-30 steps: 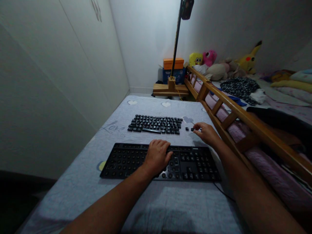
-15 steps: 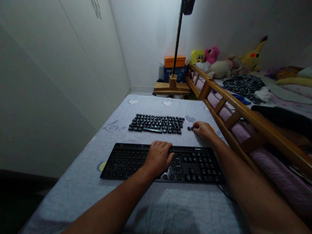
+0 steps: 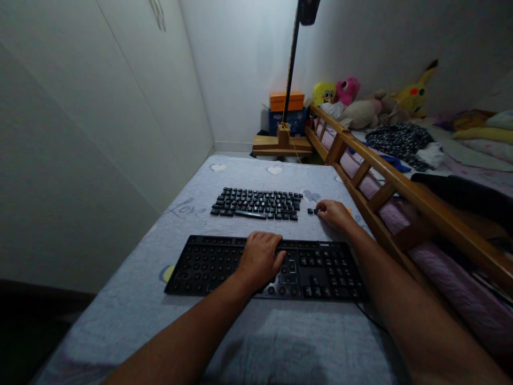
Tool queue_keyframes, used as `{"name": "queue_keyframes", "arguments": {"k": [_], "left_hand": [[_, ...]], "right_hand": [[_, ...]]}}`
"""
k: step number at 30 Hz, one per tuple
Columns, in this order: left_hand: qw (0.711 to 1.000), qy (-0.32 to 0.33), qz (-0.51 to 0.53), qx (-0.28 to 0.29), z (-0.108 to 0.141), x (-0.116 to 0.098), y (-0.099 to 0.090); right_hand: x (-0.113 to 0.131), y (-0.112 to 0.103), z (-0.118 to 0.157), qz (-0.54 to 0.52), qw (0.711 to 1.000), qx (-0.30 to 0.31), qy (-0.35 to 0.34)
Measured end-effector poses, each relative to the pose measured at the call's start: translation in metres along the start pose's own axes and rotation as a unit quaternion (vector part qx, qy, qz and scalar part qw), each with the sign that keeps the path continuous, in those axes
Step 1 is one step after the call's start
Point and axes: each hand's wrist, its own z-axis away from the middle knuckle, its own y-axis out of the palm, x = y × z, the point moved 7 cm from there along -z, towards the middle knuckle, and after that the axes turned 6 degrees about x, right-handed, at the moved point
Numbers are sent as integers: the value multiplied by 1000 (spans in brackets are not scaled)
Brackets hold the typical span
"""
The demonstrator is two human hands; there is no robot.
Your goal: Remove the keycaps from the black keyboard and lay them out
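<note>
A black keyboard (image 3: 316,275) lies across the cloth in front of me, its left and middle part stripped of caps and its right-hand blocks still capped. My left hand (image 3: 260,256) rests flat on the middle of it, fingers stretched toward the far edge, holding nothing. Beyond the keyboard, loose black keycaps (image 3: 260,203) are laid out in rows, with a long space bar (image 3: 250,215) in the front row. My right hand (image 3: 332,213) is to the right of those rows, its fingertips pinched at a small keycap (image 3: 316,211) on the cloth. Another keycap (image 3: 310,211) sits just left of it.
A pale printed cloth (image 3: 272,331) covers the work surface. Along the right runs a wooden bed rail (image 3: 385,174), with plush toys and bedding behind it. A white cabinet (image 3: 100,133) borders the left. At the far end stands a wooden-based pole (image 3: 290,69) near boxes.
Almost nothing differs. Both hands keep their places, and the whole view has shifted very slightly.
</note>
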Motion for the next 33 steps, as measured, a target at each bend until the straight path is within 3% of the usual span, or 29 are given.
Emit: {"name": "queue_keyframes", "arguments": {"k": [12,19,21,23,25,26,29,33], "left_hand": [[1000,3,-6,-1,1,-1,-1],[1000,4,-10,1,0,-1,-1],[1000,5,-9,2,0,-1,-1],[1000,5,-9,2,0,0,-1],[1000,6,-10,4,0,0,0],[1000,8,-11,5,0,0,0],[1000,12,-12,7,0,0,0],[1000,12,-16,6,1,0,-1]], "right_hand": [[1,-10,7,-35,999,-21,21],[14,-49,30,-120,988,-94,-4],[20,-60,46,-172,979,-110,-7],[23,-67,67,-355,926,-132,-14],[32,-71,90,-460,875,-139,-48],[37,-73,102,-469,869,-146,-57],[47,-65,129,-432,892,-128,-34],[47,-39,140,-469,881,-64,7]]}}
